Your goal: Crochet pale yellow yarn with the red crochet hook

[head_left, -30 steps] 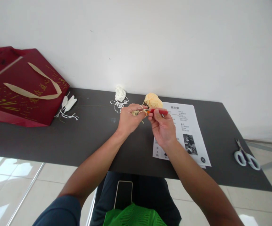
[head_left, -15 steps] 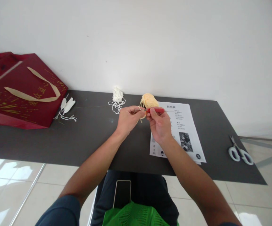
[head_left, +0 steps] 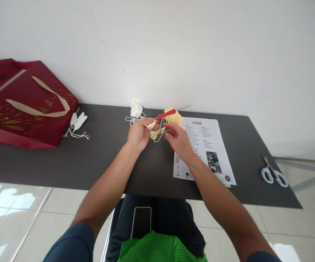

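Observation:
My left hand (head_left: 137, 133) is closed on the lower end of a red-handled crochet hook (head_left: 166, 114), together with a small piece of yellow crochet work. The hook slants up to the right, its metal tip over the ball of yellow yarn (head_left: 176, 118). Loose loops of yellow yarn (head_left: 156, 135) hang between my hands. My right hand (head_left: 178, 140) is off the hook, just right of the loops, with its fingertips pinched on the strands. Both hands hover over the dark table (head_left: 105, 160).
A printed instruction sheet (head_left: 207, 145) lies under my right wrist. A tangle of white yarn (head_left: 136, 108) sits behind my left hand, small white pieces (head_left: 78, 122) and a red gift bag (head_left: 23, 102) at the left, scissors (head_left: 273, 175) at the right edge. A phone (head_left: 141, 222) rests on my lap.
The hook has passed from my right hand to my left and swung from level to slanting up right. My right hand let go and now pinches the yarn.

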Demonstrator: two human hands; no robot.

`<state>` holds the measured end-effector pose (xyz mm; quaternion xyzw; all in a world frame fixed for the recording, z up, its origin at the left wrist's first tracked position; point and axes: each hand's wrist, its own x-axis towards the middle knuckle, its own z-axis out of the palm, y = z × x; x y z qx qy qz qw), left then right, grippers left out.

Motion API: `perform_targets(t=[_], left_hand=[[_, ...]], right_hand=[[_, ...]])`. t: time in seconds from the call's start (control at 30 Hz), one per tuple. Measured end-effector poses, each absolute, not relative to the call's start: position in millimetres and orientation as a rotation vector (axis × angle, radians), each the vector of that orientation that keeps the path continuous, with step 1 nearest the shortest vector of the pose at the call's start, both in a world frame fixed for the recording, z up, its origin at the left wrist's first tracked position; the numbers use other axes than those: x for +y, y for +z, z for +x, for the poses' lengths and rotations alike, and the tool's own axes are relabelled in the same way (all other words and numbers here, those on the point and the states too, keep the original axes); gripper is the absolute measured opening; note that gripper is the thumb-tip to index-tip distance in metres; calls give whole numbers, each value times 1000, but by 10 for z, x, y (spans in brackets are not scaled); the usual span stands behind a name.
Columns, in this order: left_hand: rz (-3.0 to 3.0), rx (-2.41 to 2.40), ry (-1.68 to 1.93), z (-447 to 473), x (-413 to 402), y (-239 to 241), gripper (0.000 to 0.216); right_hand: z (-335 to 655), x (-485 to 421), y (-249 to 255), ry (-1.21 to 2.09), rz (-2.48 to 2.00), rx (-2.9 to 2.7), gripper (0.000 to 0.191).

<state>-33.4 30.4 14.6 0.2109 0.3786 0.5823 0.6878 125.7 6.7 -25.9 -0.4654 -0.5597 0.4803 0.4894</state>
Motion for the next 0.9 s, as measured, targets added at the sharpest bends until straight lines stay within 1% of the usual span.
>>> perform_targets(t=[0.1, 0.13, 0.17, 0.2, 0.33, 0.4, 0.6, 0.7, 0.8, 0.9], left_hand=[[439, 758, 1261, -345, 313, 142, 4], [462, 745, 1279, -339, 307, 135, 4], [501, 743, 1314, -333, 298, 126, 4], [550, 752, 1360, -327, 288, 117, 5], [690, 867, 1517, -329, 276, 85, 5], [678, 912, 1543, -341, 288, 79, 4], [603, 920, 1577, -349, 296, 111, 5], [633, 927, 1607, -354, 286, 124, 5], [645, 927, 1662, -376, 292, 130, 6], [639, 913, 1668, -380, 291, 147, 5]], right_hand=[[1222, 33, -342, 913, -1160, -1745, 65], [1211, 16, -343, 846, -1166, -1835, 68], [1205, 1, -334, 789, -1186, -1902, 67], [1206, -9, -317, 737, -1220, -1946, 61], [1288, 28, -240, 565, -1325, -1949, 20], [1353, 79, -226, 507, -1337, -1942, 11], [1448, 160, -247, 293, -1393, -1996, 15], [1442, 138, -239, 304, -1419, -2029, 16], [1449, 116, -227, 301, -1560, -2129, 15], [1439, 91, -221, 114, -1620, -2075, 9]])
